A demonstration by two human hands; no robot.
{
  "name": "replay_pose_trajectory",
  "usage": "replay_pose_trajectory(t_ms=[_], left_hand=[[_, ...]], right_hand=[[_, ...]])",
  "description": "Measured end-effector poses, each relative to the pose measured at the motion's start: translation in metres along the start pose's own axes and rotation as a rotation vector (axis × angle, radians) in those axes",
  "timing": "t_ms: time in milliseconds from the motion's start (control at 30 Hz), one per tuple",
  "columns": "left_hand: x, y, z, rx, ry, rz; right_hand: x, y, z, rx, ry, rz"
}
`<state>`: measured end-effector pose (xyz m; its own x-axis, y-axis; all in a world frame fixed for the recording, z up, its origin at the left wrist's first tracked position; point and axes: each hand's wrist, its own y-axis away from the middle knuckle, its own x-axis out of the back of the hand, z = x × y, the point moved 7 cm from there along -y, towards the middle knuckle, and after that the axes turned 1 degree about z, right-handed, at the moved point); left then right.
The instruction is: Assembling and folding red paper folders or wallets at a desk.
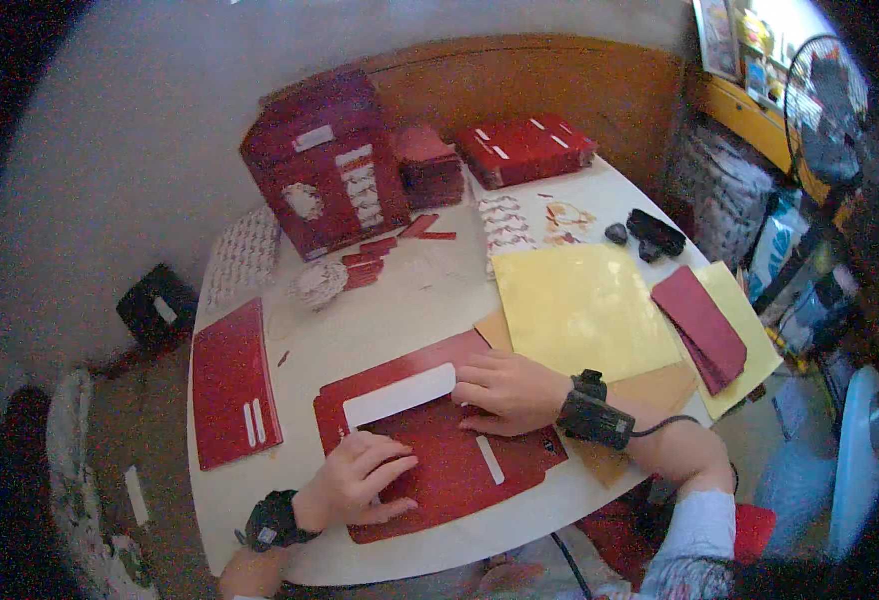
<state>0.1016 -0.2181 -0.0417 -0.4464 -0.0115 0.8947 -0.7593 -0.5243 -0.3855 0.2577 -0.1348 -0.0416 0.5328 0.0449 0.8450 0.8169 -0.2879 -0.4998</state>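
A red cardboard piece (445,478) with folded flaps lies flat on the table before me. A long white strip (400,396) runs along its far part. My left hand (363,474) rests over the card's near left side, thumb apart from the fingers. At the strip's right end lie the fingertips of my right hand (508,392), extended over the card; whether they press the strip or just touch it is hard to see. A shorter white strip (490,460) sits on the card to the right of centre. Black devices are strapped to both wrists.
Flat red card pieces (235,390) lie at left. Yellow sheets (585,310) and dark red folded pieces (702,325) are at right. Behind stand a large red box (325,165), a red stack (430,170) and a flat red pack (525,150). A fan (828,105) is far right.
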Motion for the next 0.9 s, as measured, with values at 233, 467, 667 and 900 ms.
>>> replay_pose_trajectory(t_ms=[233,467,667,900], left_hand=[[-0.023,-0.003,-0.006,0.167,0.007,-0.290],[-0.015,0.002,-0.025,0.276,-0.116,-0.258],[-0.011,0.006,-0.031,0.298,-0.152,-0.153],[-0.010,0.000,-0.025,0.317,-0.101,-0.108]], right_hand=[[-0.008,0.008,0.003,0.051,0.020,0.086],[-0.003,0.005,-0.005,0.060,-0.002,-0.021],[-0.009,0.006,-0.004,-0.140,-0.239,-0.004],[-0.015,0.014,0.015,-0.716,-0.993,-0.044]])
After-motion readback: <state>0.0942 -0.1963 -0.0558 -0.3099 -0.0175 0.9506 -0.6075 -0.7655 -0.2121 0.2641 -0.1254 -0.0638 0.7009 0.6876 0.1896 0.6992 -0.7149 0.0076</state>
